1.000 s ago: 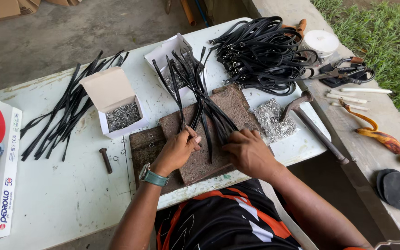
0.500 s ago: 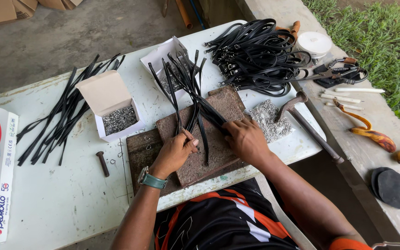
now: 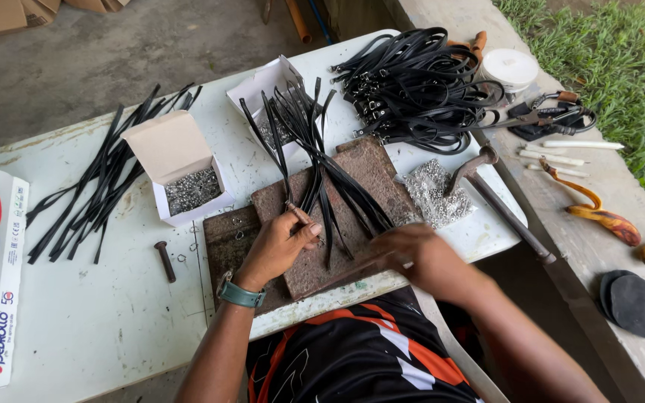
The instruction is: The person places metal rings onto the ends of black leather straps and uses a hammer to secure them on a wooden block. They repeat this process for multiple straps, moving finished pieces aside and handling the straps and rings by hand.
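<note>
A bundle of black straps (image 3: 315,149) fans out over a rusty metal plate (image 3: 371,175) at the near edge of the white table (image 3: 98,328). My left hand (image 3: 278,245), with a teal watch on its wrist, pinches the near ends of the straps against the plate. My right hand (image 3: 421,260) is blurred at the plate's near right corner, beside the straps. A thin dark streak runs from it toward the left, and I cannot make out what it is.
An open white box of small silver rivets (image 3: 188,190) stands left of the plate, with loose black straps (image 3: 98,186) beyond. A bag of rivets (image 3: 434,195), a hammer (image 3: 490,190) and a pile of buckled straps (image 3: 419,82) lie right. A metal punch (image 3: 164,261) lies near left.
My right hand has slid off the straps on the plate toward me and to the right, now in motion blur. The left hand keeps its pinch on the strap ends.
</note>
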